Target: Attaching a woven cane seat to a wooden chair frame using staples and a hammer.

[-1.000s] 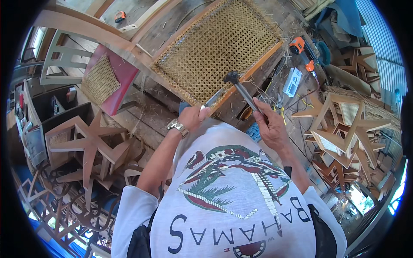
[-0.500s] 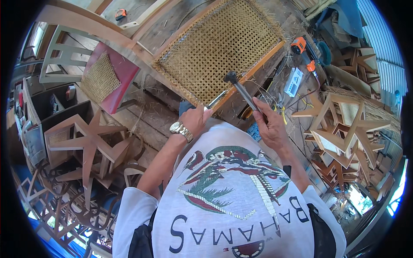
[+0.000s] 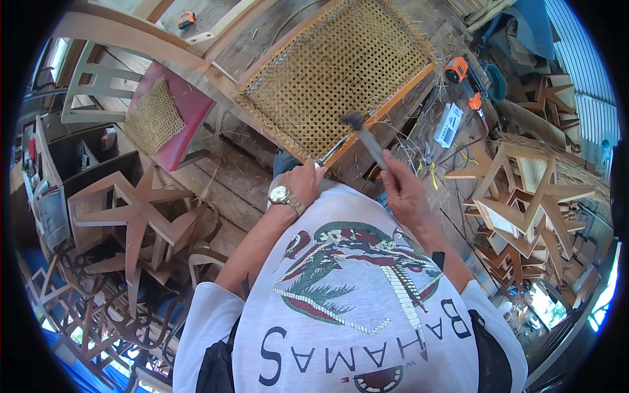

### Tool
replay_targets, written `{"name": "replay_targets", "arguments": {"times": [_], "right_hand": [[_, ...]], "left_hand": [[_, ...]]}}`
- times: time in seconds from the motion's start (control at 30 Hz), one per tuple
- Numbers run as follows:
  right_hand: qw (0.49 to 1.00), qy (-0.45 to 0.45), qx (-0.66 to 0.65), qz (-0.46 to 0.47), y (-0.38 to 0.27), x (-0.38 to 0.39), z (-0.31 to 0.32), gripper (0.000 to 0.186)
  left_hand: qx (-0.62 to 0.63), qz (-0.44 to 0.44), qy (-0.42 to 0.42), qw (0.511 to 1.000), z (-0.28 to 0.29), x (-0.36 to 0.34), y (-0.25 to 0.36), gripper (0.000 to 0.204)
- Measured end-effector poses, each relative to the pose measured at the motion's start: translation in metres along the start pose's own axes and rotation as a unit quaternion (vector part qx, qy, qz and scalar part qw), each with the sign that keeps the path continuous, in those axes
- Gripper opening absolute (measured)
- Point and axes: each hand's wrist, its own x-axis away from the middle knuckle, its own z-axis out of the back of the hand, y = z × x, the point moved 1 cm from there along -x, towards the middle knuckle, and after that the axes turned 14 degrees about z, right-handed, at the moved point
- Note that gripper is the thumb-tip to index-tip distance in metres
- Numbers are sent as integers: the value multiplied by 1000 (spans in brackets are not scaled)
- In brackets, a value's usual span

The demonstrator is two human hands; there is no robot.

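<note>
Plank floor (image 3: 237, 178) | cane panel (image 3: 337, 75) cropped above | left grip (image 3: 299, 184) clasps metal tool (image 3: 335, 150), handle hidden | right grip (image 3: 405, 191) clasps blurred hammer (image 3: 371, 143)

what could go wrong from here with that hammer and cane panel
The grey, dark-headed hammer in the right hand might miss and strike the left hand, which grips a slim silvery metal tool nearby. That tool, at the near edge of the tan woven-cane panel, might slip and tear the weave.
</note>
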Motion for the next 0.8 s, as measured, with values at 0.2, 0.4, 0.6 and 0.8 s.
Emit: {"name": "replay_targets", "arguments": {"times": [0.2, 0.4, 0.6, 0.8], "right_hand": [[997, -20, -34, -61, -21, -7, 10, 39], [989, -109, 103, 4, 21, 12, -6, 36], [987, 18, -24, -156, 9, 26, 9, 31], [952, 65, -106, -278, 39, 58, -15, 30]], "left_hand": [[13, -6, 28, 999, -9, 0, -8, 41], [8, -26, 52, 998, -16, -4, -11, 40], [-11, 1, 34, 999, 18, 15, 0, 42], [142, 70, 30, 987, 67, 53, -30, 49]]}}
